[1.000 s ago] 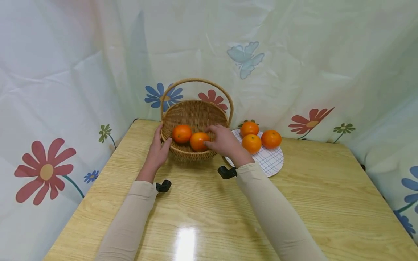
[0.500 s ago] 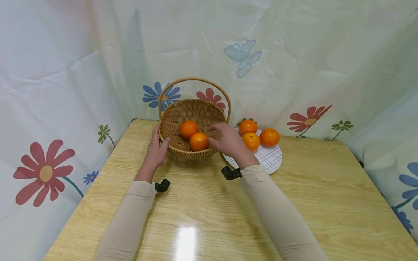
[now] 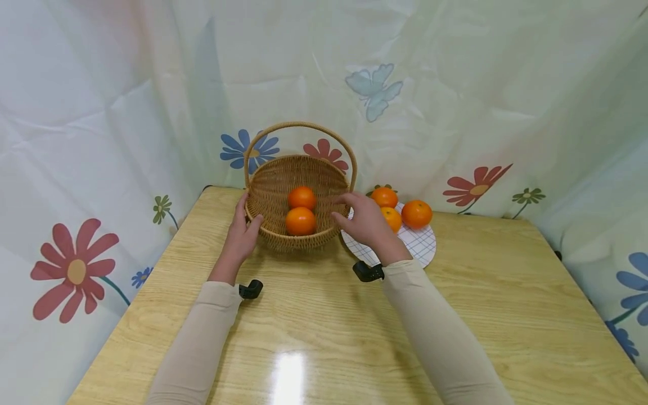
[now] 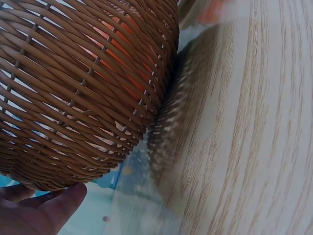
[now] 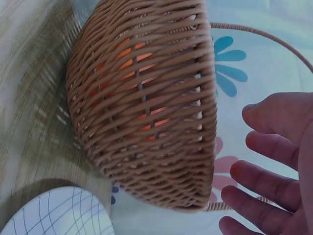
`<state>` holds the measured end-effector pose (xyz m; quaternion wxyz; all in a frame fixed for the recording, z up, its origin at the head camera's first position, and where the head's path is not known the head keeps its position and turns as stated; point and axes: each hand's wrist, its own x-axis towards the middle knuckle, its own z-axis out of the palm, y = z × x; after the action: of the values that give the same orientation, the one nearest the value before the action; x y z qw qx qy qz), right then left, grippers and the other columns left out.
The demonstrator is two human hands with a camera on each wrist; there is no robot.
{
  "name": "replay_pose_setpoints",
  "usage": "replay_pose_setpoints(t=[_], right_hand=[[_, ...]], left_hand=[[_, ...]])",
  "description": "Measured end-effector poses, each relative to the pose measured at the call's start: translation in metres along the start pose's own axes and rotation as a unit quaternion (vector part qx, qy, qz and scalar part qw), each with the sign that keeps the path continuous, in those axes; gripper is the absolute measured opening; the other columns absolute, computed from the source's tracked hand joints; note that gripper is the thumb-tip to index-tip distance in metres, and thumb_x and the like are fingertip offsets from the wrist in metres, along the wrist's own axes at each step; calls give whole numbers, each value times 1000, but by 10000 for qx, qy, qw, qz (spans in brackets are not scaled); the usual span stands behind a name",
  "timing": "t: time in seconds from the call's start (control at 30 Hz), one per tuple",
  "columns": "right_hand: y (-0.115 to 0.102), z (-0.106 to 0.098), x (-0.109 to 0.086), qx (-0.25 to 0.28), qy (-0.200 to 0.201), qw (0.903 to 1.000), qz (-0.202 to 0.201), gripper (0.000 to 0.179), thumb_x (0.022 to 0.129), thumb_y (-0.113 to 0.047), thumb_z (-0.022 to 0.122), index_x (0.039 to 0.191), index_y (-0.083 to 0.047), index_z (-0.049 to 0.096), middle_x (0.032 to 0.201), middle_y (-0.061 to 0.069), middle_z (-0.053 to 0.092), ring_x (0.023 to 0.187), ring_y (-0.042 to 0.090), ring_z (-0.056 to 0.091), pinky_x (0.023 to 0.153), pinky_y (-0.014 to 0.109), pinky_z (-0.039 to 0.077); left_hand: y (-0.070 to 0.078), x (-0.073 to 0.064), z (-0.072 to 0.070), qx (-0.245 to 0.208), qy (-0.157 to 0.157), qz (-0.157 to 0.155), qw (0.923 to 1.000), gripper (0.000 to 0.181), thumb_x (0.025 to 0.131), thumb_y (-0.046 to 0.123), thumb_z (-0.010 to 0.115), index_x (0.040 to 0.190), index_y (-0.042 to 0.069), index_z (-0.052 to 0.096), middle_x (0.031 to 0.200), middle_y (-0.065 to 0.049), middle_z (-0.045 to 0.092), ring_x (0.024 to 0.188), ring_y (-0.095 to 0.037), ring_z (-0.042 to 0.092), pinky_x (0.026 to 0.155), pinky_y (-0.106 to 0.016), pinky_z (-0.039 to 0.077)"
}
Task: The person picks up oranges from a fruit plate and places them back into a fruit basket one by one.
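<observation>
A wicker basket (image 3: 263,194) with a tall arched handle stands at the back of the table, holding two oranges. The front orange (image 3: 301,221) lies near the basket's front rim, the other orange (image 3: 302,198) right behind it. My left hand (image 3: 241,233) grips the basket's left rim; its fingertips (image 4: 73,193) show against the weave in the left wrist view. Just above the right rim, my right hand (image 3: 367,222) has its fingers spread and holds nothing. Through the weave in the right wrist view, orange patches (image 5: 129,61) of the fruit show.
Right of the basket, a round white checked plate (image 3: 422,247) bears three oranges, one an orange (image 3: 417,214) at its right side. My right hand partly hides another. The wooden table (image 3: 304,315) ends at a flowered curtain (image 3: 445,112) behind.
My right hand has let go of the front orange and drawn back to the right. The rear orange has rolled right to behind the front one. My left hand stays on the rim.
</observation>
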<state>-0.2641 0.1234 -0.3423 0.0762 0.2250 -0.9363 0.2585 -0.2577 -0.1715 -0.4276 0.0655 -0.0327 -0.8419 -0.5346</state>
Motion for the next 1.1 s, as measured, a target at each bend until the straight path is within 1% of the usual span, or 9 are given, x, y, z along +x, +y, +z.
replay_pose_setpoints(t=[0.17, 0.4, 0.53, 0.67, 0.8, 0.87, 1.03, 1.1], right_hand=[[7, -1, -3, 7, 39, 9999, 103, 35, 95, -30, 60, 124, -10, 63, 127, 10, 61, 118, 30, 56, 101, 47, 45], [17, -1, -4, 35, 117, 9998, 167, 34, 95, -29, 61, 122, -9, 64, 126, 10, 61, 121, 29, 54, 104, 46, 43], [23, -1, -7, 83, 86, 9993, 344, 37, 95, -31, 60, 125, -9, 62, 131, 10, 58, 124, 30, 51, 106, 49, 42], [30, -2, -8, 30, 118, 9988, 483, 39, 95, -31, 60, 126, -9, 61, 133, 12, 57, 125, 31, 51, 105, 50, 42], [38, -1, -9, -60, 226, 9984, 514, 37, 93, -30, 61, 124, -9, 62, 129, 12, 60, 120, 32, 54, 102, 50, 44], [42, 0, -9, -132, 262, 9981, 550, 36, 93, -30, 61, 123, -10, 62, 128, 12, 60, 115, 32, 56, 98, 51, 46], [49, 0, -11, -293, 212, 9967, 731, 36, 93, -30, 61, 123, -11, 62, 129, 13, 58, 107, 33, 58, 91, 50, 49], [52, -1, -12, -292, 188, 9961, 813, 36, 93, -30, 61, 122, -10, 62, 130, 14, 56, 107, 35, 58, 92, 51, 48]], left_hand=[[-1, -1, -1, 27, -13, -2, 10000, 68, 102, 43, 39, 156, 37, -2, 163, -11, 11, 147, -39, 21, 115, -59, 24], [-1, 0, 0, 36, -1, 8, 10000, 67, 102, 40, 39, 155, 38, -2, 163, -9, 10, 147, -38, 19, 115, -60, 22], [-2, 0, 0, 36, -16, -4, 10000, 67, 102, 43, 39, 155, 40, -3, 164, -8, 9, 147, -38, 19, 115, -60, 22], [-3, 0, 0, 25, -17, -10, 10000, 67, 102, 44, 39, 154, 40, -3, 163, -8, 10, 147, -37, 19, 115, -59, 23], [-4, 1, 0, 13, -12, -1, 10000, 67, 101, 45, 39, 155, 40, -3, 163, -9, 13, 147, -36, 20, 116, -59, 23], [-4, 0, 0, 21, -13, -2, 10000, 67, 101, 45, 38, 154, 41, -3, 163, -9, 12, 147, -37, 20, 116, -59, 23], [-3, 0, 0, 40, -29, -65, 10000, 67, 100, 50, 37, 153, 44, -4, 163, -8, 9, 147, -38, 19, 115, -60, 23], [-2, 0, 0, 26, -22, -74, 10000, 68, 100, 50, 38, 153, 43, -4, 164, -8, 9, 147, -38, 19, 115, -60, 22]])
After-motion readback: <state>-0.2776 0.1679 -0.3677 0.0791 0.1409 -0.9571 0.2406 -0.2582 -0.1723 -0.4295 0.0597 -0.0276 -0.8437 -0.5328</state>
